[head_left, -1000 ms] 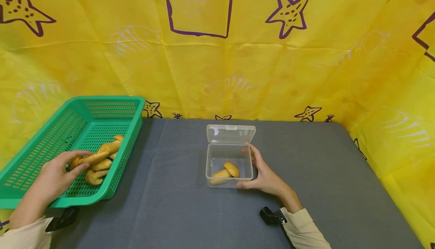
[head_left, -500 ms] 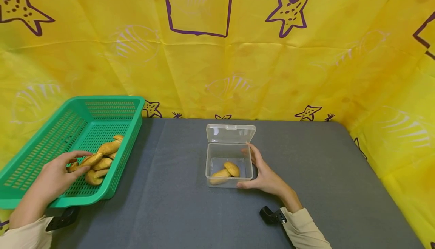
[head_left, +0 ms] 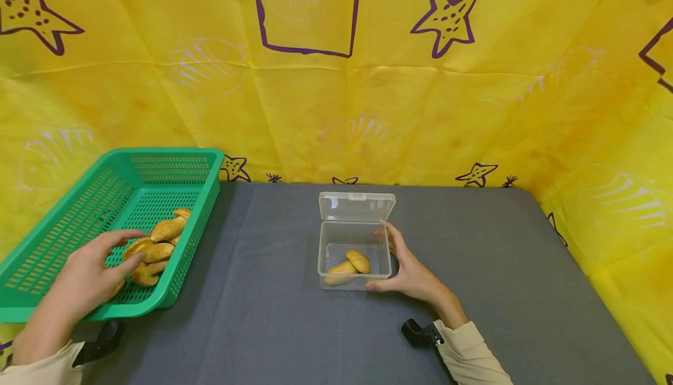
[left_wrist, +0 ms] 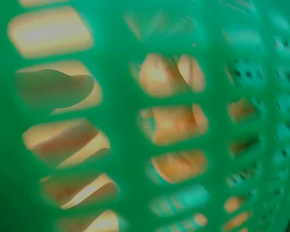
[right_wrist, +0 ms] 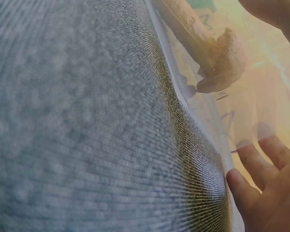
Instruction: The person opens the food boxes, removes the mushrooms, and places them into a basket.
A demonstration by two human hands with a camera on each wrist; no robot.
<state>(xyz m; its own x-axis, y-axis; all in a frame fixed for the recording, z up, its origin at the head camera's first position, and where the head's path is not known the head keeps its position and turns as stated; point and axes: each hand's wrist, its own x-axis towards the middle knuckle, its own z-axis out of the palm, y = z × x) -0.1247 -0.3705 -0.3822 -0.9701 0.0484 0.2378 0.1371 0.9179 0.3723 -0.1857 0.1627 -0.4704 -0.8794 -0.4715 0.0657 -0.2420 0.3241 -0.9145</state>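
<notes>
My left hand (head_left: 94, 271) is inside the green basket (head_left: 202, 215), thumb and index finger on either side of a tan mushroom (head_left: 138, 247). I cannot tell whether they pinch it. Beside it lie several more mushrooms (head_left: 167, 229), and one shows partly under the hand. Seen through the basket slots, the left wrist view shows parts of fingers and mushrooms. With my right hand (head_left: 410, 268) I hold the right side of a clear plastic box (head_left: 328, 245), thumb at its front corner, fingers behind the wall. One mushroom (head_left: 349, 268) lies in the box.
The box's clear lid (head_left: 357, 207) is hinged up at the back. A grey cloth (head_left: 263, 315) covers the table. Behind and to the right hangs a yellow printed curtain (head_left: 305, 93). Black straps (head_left: 417, 333) sit at both wrists.
The mushroom at my left fingers, earlier with its stem pointing right, has shifted and turned. Another mushroom now shows under that hand. My right hand and the box have stayed still.
</notes>
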